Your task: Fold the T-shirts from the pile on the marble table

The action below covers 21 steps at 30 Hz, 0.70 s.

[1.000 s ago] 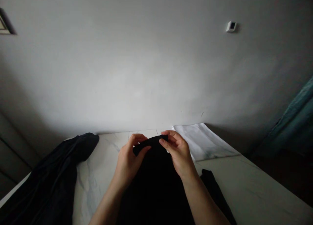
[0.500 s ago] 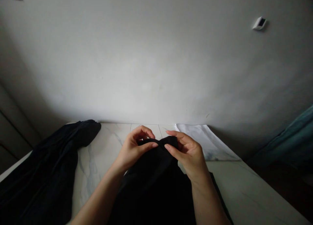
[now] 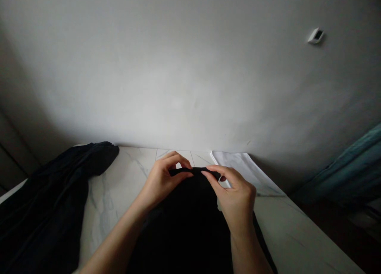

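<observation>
The fingers of the left hand [image 3: 162,182] and right hand [image 3: 236,196] pinch the top edge of a black cloth [image 3: 178,226], likely to keep that edge up and tight. The rest hangs down near the person, over the stone surface [image 3: 110,202]. A black bundle [image 3: 56,198] lies left, and a white cloth [image 3: 245,168] lies far right.

White marble-patterned table [image 3: 297,234], bunched black garment [image 3: 56,198] along its left side, black cloth [image 3: 178,234] across the middle, white cloth [image 3: 244,170] at the back right
</observation>
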Each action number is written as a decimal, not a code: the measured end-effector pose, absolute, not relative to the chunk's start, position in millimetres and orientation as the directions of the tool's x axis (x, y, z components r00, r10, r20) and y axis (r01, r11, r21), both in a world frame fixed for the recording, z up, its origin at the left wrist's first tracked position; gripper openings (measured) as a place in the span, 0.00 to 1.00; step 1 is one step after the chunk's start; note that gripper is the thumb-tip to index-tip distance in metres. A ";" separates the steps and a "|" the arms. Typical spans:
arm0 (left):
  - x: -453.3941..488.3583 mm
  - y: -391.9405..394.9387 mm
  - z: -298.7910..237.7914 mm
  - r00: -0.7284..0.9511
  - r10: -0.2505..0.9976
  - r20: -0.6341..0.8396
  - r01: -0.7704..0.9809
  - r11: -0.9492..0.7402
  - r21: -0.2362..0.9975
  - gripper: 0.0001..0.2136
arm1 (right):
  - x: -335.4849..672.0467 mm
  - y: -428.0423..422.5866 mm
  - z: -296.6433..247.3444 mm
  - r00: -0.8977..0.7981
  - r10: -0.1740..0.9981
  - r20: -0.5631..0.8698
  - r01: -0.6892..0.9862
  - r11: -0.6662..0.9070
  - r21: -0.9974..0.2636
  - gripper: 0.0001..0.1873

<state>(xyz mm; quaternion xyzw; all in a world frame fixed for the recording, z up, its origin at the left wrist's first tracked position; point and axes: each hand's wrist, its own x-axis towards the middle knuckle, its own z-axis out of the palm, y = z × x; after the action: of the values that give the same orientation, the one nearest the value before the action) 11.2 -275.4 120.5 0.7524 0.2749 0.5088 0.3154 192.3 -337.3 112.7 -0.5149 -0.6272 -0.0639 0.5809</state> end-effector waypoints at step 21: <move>9.5 -284.1 124.0 0.379 0.780 0.499 -0.106 -0.499 0.860 0.08 | 191.7 -324.4 117.8 -0.103 0.994 0.044 -0.188 0.024 -0.982 0.30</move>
<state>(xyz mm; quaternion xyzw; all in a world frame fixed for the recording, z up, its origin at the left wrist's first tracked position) 9.5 -284.1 124.0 0.7042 0.2390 0.5033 0.4399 191.7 -324.4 117.8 -0.4151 -0.4853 0.5619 0.5257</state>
